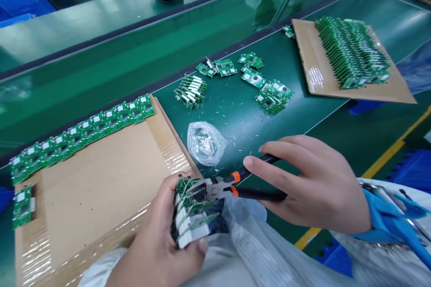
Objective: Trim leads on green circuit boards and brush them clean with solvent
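- Left hand (158,228): closed around a stack of green circuit boards (191,210), which sits in the palm.
- Right hand (313,184): wrapped around the black handles of diagonal cutters (215,188); the tips lie against the stack's upper edge.
- Risk: a slipping cutter could nick boards or components; a loosened left-hand hold could spill the stack.
- Beyond: a cardboard sheet (101,197), a clear plastic bag (205,143), and loose boards (252,76) on a green conveyor belt (229,116).

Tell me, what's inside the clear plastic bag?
Something dark sits inside the clear plastic bag, but the crinkly, shiny plastic covers it, so I cannot tell what it is.
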`<move>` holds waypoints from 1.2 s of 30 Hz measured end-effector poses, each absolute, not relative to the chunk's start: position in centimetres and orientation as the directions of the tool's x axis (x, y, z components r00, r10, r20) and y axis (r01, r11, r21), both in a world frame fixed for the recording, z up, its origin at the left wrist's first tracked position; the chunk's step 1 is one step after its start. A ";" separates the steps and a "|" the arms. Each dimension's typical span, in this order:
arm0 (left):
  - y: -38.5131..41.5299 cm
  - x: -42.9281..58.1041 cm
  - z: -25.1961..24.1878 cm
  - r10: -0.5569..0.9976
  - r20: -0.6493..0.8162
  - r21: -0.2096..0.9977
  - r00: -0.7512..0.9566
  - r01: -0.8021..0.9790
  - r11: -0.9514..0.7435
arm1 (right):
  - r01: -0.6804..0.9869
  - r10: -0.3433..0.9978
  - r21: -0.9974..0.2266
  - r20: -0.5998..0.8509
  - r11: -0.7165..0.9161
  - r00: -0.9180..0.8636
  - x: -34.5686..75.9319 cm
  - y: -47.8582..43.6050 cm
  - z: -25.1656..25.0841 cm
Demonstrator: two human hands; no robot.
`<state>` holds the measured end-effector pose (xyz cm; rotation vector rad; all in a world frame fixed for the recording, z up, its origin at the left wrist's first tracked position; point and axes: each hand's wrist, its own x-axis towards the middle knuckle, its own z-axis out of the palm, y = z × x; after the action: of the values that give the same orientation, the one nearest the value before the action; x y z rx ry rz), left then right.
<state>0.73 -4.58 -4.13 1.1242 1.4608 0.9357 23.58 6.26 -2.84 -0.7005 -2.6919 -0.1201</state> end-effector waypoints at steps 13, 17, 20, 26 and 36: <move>-4.1 0.1 -4.6 0.955 -0.276 0.946 0.111 0.209 0.249 | 0.470 0.414 0.054 0.390 0.881 -0.822 23.5 6.2 -3.5; -4.2 0.0 -5.0 0.960 -0.249 0.955 0.130 0.199 0.220 | 0.472 0.432 0.023 0.365 0.882 -0.825 23.4 6.2 -3.6; -4.3 0.3 -5.0 0.953 -0.281 0.949 0.114 0.181 0.258 | 0.439 0.407 0.017 0.345 0.898 -0.846 23.3 6.3 -3.7; -4.6 0.9 -5.2 0.929 -0.370 0.922 -0.016 0.114 0.369 | 0.471 0.465 -0.074 0.346 0.879 -0.815 23.0 6.1 -3.8; -2.0 1.2 -4.8 0.809 -0.562 0.794 0.172 -0.161 0.586 | 0.590 0.680 -0.472 0.026 0.655 -0.733 22.8 6.6 -3.2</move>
<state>1.24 -2.01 -4.79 0.6618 1.2085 0.7644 22.78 6.58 -3.22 -1.0381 -2.6712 0.6554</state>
